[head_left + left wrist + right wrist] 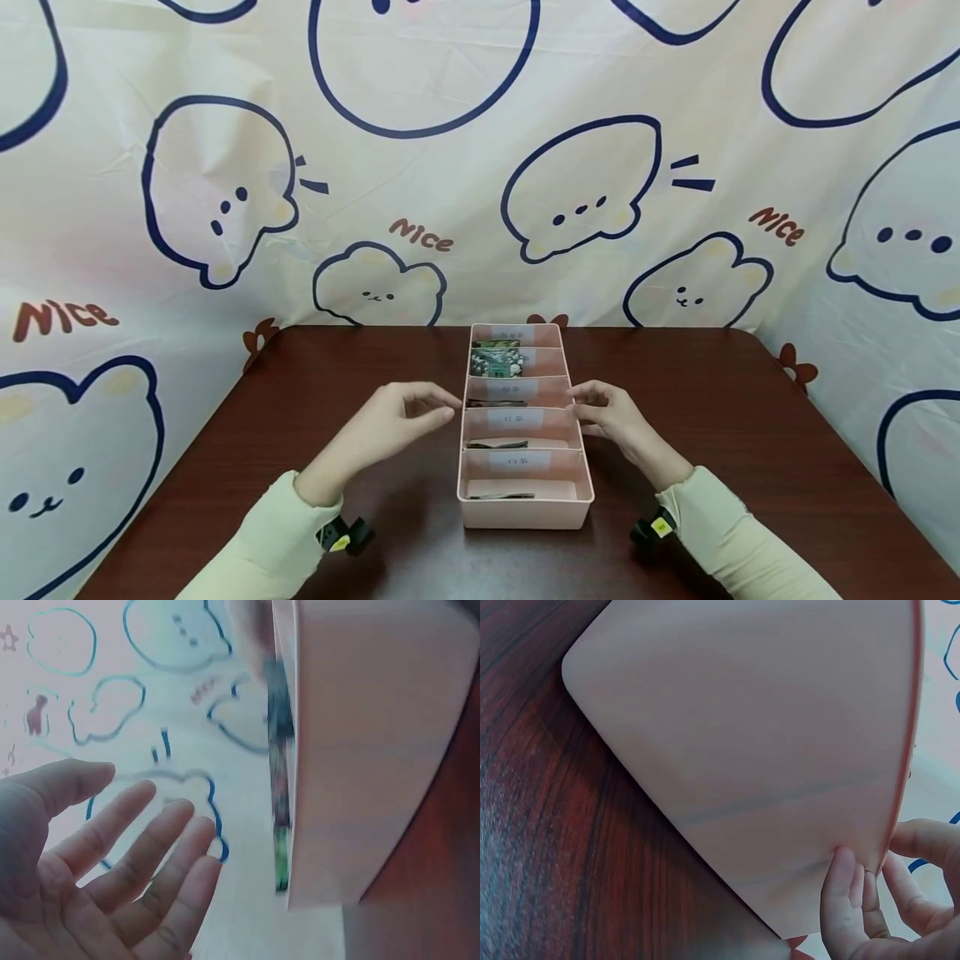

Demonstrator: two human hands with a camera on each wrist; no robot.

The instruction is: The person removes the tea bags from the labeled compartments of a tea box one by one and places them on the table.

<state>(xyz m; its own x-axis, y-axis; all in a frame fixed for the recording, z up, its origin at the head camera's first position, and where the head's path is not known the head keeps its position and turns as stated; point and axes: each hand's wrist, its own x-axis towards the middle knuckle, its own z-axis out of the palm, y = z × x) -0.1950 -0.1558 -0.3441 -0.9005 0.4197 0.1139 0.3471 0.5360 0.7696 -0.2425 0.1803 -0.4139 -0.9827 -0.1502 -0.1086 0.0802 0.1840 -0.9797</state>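
Observation:
A long pale pink divider box [527,513] sits on the table, split into several compartments with white labels. Flat packets stand in it, one green patterned packet [497,362] showing its face in a rear compartment; the others show mainly thin edges. My left hand [401,421] is just off the box's left side, holding nothing; in the left wrist view its fingers [154,862] are spread and slightly bent. At the right side, my right hand [611,417] holds the rim: thumb and forefinger meet the edge while other fingers [840,881] rest against the outer wall.
The dark brown wooden table [315,367] extends around the box. A cream cloth [465,183] with blue cartoon outlines hangs behind and at both sides. A small black camera [345,536] is strapped to the left wrist, another camera [651,528] to the right.

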